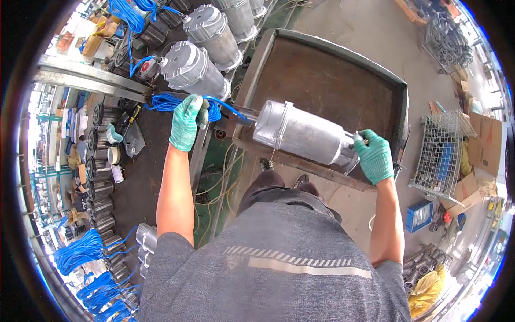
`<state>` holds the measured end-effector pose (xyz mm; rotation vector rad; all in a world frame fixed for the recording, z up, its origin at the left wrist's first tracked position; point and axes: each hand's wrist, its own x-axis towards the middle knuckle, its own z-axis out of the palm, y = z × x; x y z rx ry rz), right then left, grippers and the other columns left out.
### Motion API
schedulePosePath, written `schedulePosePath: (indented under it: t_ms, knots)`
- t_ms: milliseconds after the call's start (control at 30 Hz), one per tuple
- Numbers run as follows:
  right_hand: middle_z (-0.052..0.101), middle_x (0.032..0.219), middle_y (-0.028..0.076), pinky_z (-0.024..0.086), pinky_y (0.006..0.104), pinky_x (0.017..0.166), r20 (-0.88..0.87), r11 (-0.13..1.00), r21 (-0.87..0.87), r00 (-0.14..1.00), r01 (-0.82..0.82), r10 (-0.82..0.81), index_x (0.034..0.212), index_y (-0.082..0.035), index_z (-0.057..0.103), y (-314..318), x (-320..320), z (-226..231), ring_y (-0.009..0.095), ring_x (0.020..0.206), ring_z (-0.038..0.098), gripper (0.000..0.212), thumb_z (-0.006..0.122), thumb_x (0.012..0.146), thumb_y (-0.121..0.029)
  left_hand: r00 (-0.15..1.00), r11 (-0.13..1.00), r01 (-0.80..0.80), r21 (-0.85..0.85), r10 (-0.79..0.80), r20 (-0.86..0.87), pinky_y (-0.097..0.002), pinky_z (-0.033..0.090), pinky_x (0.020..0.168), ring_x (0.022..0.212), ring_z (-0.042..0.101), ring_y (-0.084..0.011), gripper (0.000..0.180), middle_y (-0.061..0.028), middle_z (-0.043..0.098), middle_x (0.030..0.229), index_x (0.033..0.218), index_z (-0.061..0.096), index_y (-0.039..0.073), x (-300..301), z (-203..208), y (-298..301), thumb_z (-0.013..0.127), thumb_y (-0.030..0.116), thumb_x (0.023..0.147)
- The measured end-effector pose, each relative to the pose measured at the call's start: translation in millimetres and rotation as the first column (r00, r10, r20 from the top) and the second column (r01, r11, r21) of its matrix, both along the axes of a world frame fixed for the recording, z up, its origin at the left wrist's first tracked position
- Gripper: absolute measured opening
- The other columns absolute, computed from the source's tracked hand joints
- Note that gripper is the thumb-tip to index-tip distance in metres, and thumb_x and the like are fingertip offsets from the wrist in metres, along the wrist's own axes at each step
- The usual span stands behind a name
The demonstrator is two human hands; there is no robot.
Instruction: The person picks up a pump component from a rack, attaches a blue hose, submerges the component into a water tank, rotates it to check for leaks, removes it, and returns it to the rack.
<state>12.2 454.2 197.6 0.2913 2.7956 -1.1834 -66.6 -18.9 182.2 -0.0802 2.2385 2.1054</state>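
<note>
A silver metal cylinder that looks like a motor or pump housing (308, 131) lies on its side across the near rim of a brown metal tray. A blue cable (228, 107) runs from its left end toward my gloved left hand (186, 122), whose fingers are closed around the cable beside a blue coil (163, 102). At the cylinder's right end, my gloved right hand (374, 156) grips a small fitting, which the fingers partly cover. Both gloves are green.
The tray (327, 67) has raised dark edges. Upright silver housings (193, 70) with blue cables stand at the upper left. More cylinders (99, 169) line the left side. To the right are a wire basket (442, 153), cardboard boxes (485, 140) and a blue box (419, 216).
</note>
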Motion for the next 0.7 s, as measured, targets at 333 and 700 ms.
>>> schedulePosePath:
  t_ms: [333,700]
  knots:
    - [0.073,0.091,0.022,0.056,0.0474,0.076,0.051,0.974,0.226,0.999,-0.029,0.018,0.107,-0.007,0.072,6.9,32.8,-48.8,0.042,0.085,0.07,0.027,0.063,0.096,-0.03,0.998,1.0,0.005,-0.02,-0.004,0.067,-0.0257,0.047,0.053,0.056,0.059,-0.0109,0.03,-0.0044,0.065,0.068,0.095,0.067,0.004,66.9,-45.1,8.7,0.057,0.029,0.107]
    - [0.072,0.087,0.023,0.055,0.0538,0.072,0.118,0.881,0.43,0.98,-0.198,0.162,0.116,-0.012,0.067,11.4,54.0,-58.2,0.043,0.081,0.07,0.032,0.057,0.102,-0.038,0.861,0.484,0.498,-0.719,-0.181,0.475,-0.0456,0.054,0.097,0.114,0.068,-0.0385,0.04,-0.0212,0.07,0.122,0.133,0.063,0.006,162.9,-108.5,-10.4,0.061,0.018,0.095]
